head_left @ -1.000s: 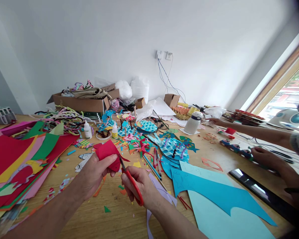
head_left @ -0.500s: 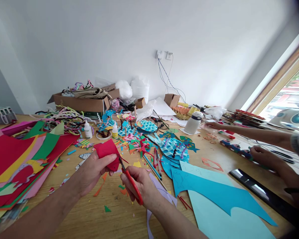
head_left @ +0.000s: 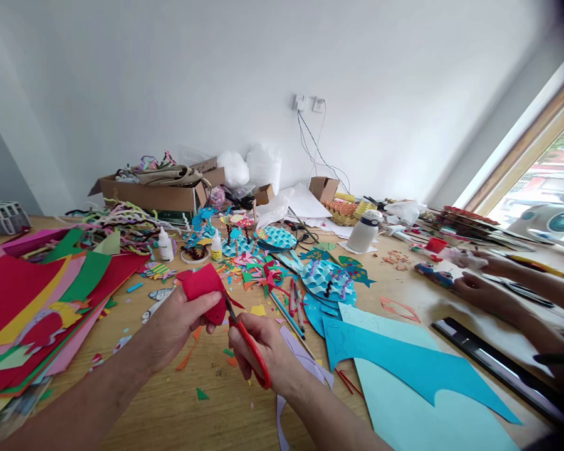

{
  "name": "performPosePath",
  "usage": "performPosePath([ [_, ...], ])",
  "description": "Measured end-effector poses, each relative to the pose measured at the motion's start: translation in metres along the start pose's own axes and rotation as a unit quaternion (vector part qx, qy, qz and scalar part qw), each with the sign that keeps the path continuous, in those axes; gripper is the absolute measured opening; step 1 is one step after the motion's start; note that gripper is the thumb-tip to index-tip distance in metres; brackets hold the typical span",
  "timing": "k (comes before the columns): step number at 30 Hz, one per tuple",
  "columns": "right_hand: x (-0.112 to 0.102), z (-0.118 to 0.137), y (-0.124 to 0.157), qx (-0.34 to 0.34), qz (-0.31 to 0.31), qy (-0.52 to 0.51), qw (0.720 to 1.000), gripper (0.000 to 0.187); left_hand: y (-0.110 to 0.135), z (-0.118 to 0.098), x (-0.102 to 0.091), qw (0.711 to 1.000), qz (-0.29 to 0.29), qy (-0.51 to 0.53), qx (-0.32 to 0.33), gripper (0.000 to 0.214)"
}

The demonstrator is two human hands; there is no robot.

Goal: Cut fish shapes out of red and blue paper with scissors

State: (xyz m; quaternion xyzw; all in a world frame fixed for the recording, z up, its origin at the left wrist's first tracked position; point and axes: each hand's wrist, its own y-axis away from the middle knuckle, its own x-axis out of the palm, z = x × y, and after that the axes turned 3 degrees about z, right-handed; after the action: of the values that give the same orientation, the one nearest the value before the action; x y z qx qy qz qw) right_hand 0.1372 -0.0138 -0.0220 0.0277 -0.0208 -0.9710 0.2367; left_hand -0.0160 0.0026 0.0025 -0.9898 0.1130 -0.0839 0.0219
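A piece of red paper (head_left: 201, 285) is pinched in my left hand (head_left: 181, 322), thumb on top and fingers beneath. My right hand (head_left: 267, 351) is wrapped round red-handled scissors (head_left: 252, 351). Their dark blades meet the right edge of the red paper, where a thin strip hangs partly cut away. Small orange and green scraps (head_left: 202, 394) lie on the wooden table below my hands. Purple paper strips (head_left: 303, 357) are just right of my right hand.
Stacked coloured paper (head_left: 94, 275) covers the left side. Glue bottles (head_left: 165, 245), a white water bottle (head_left: 365, 232) and blue paper fish (head_left: 329, 282) stand or lie ahead. Blue paper (head_left: 404, 357) lies at right, beside a dark bar (head_left: 493, 366). Another person's hands (head_left: 479, 285) work at far right.
My hands and the scissors have barely moved at the red paper. The other person's farther hand has drawn back to the right, now holding whitish, crumpled material near the other hand.
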Motion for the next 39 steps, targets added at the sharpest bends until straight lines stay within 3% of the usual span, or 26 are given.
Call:
performPosePath([
  [31, -0.0002, -0.0048, -0.0034, -0.004, -0.031, 0.005, 0.999, 0.043, -0.0037, -0.0008, 0.0005, 1.000, -0.020, 0.003, -0.011, 0.012],
  [39, -0.0008, 0.0005, 0.0005, 0.002, -0.005, 0.007, 1.000, 0.043, -0.0020, -0.0031, 0.0026, 1.000, -0.015, -0.003, -0.011, 0.014],
])
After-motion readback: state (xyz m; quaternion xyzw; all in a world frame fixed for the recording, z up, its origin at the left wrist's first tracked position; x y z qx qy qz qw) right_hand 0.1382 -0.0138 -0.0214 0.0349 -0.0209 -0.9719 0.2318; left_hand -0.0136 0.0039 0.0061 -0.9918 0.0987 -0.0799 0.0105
